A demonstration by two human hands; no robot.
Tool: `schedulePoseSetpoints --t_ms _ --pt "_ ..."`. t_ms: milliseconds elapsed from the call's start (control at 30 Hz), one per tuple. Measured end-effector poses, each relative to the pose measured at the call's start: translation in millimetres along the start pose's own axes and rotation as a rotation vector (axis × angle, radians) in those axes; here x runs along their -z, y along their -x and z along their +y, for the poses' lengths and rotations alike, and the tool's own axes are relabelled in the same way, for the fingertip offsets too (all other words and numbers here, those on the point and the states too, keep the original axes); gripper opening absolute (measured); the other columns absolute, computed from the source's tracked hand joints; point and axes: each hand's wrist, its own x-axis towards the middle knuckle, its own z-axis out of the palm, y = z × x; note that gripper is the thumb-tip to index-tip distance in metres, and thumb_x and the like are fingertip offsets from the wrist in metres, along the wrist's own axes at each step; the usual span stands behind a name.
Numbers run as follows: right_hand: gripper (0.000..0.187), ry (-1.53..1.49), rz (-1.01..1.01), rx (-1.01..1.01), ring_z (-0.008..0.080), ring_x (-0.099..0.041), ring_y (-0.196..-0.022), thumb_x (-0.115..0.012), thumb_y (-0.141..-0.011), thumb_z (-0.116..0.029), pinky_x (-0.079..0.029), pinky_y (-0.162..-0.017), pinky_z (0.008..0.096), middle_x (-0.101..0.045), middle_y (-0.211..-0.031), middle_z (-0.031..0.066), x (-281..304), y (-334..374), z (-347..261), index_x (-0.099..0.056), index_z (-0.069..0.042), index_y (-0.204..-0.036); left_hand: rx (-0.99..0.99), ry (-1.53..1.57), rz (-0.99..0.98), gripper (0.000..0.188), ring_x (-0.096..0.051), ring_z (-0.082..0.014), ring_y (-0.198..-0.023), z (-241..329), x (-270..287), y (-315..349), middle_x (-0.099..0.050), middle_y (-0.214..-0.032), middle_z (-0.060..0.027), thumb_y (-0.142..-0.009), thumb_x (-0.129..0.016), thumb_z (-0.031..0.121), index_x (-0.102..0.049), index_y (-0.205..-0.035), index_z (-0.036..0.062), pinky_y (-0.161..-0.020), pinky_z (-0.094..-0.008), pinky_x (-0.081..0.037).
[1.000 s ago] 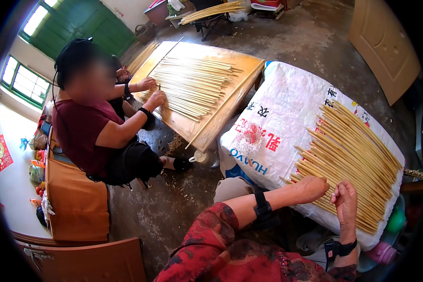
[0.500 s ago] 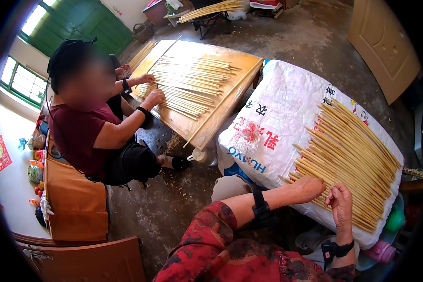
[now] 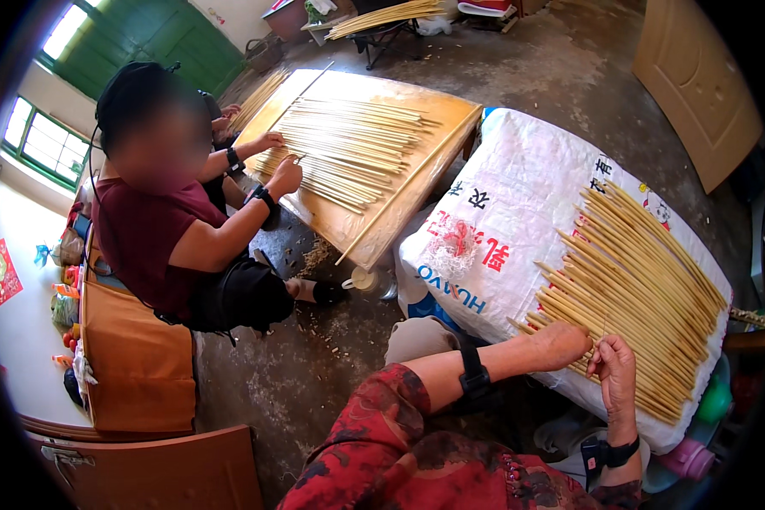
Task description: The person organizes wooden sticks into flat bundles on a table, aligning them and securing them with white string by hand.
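A row of long tan sticks [image 3: 646, 293], like thin bamboo or reed stalks, lies side by side on a white printed woven sheet [image 3: 527, 183]. My left hand [image 3: 561, 344] is over the near end of the row, fingers bent and closed; what they grip is hidden. Just to its right, my right hand [image 3: 614, 361] is raised above the sticks in a pinch. A faint thin line, perhaps thread, rises by its fingertips, too fine to be sure of. Left of the row, a tangle of white and pinkish string [image 3: 455, 246] rests on the sheet.
Across the floor, a seated person [image 3: 157, 187] handles similar sticks [image 3: 348, 140] on a plastic-covered wooden table [image 3: 382, 229]. A pale jug [image 3: 359, 279] stands on the floor between. More sticks [image 3: 387, 17] lie at the back; a pink container [image 3: 688, 459] is at lower right.
My hands stay almost in place, the two close together over the near sticks. The view has shifted slightly. The other person's near hand has turned a little over the sticks.
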Motion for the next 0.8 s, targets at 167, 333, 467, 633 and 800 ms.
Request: schedulePoseSetpoints --t_ms 167,333,467,633,800 --pt "0.011 0.009 0.0 0.0 0.0115 -0.05 -0.05 -0.054 -0.082 -0.016 -0.043 -0.044 0.0228 -0.05 -0.064 0.0023 0.4 -0.5 1.7 -0.051 -0.005 -0.083 0.016 0.033 -0.002 0.012 -0.059 -0.0316 -0.071 1.4 1.5 1.0 -0.055 -0.079 -0.0168 -0.069 -0.05 0.008 -0.057 -0.076 -0.0002 -0.061 -0.0383 -0.047" --pt "0.012 0.018 0.004 -0.002 0.0116 -0.05 -0.05 -0.053 -0.083 -0.016 -0.043 -0.043 0.0224 -0.05 -0.065 0.0023 1.3 -0.8 3.5 -0.05 -0.004 -0.083 0.027 0.046 -0.035 0.014 -0.059 -0.0317 -0.073 1.8 1.8 0.8 -0.055 -0.08 -0.017 -0.069 -0.05 0.008 -0.057 -0.078 -0.0002 -0.063 -0.0385 -0.047" --pt "0.011 0.031 0.002 -0.009 0.0114 -0.049 -0.049 -0.053 -0.083 -0.015 -0.043 -0.043 0.0225 -0.05 -0.064 0.0022 1.0 0.4 2.8 -0.051 -0.004 -0.082 0.014 0.036 -0.037 0.015 -0.059 -0.0321 -0.074 2.9 2.4 0.5 -0.055 -0.081 -0.017 -0.069 -0.051 0.008 -0.058 -0.078 -0.0006 -0.063 -0.0387 -0.047" --pt "0.011 0.043 -0.005 -0.021 0.0114 -0.049 -0.049 -0.053 -0.083 -0.015 -0.043 -0.043 0.0227 -0.05 -0.064 0.0022 2.0 0.4 4.9 -0.051 -0.004 -0.082 0.04 0.05 -0.037 0.015 -0.059 -0.0327 -0.075 3.3 0.1 0.2 -0.055 -0.081 -0.0177 -0.069 -0.051 0.008 -0.059 -0.078 -0.0011 -0.064 -0.0389 -0.047" --pt "0.013 0.056 -0.009 -0.028 0.0115 -0.049 -0.049 -0.054 -0.082 -0.016 -0.043 -0.044 0.0229 -0.05 -0.063 0.0023 1.0 1.0 4.7 -0.051 -0.004 -0.082 0.027 0.06 -0.047 0.015 -0.059 -0.0332 -0.075 3.3 1.1 0.5 -0.056 -0.081 -0.018 -0.07 -0.051 0.008 -0.059 -0.078 -0.0012 -0.065 -0.0394 -0.047"
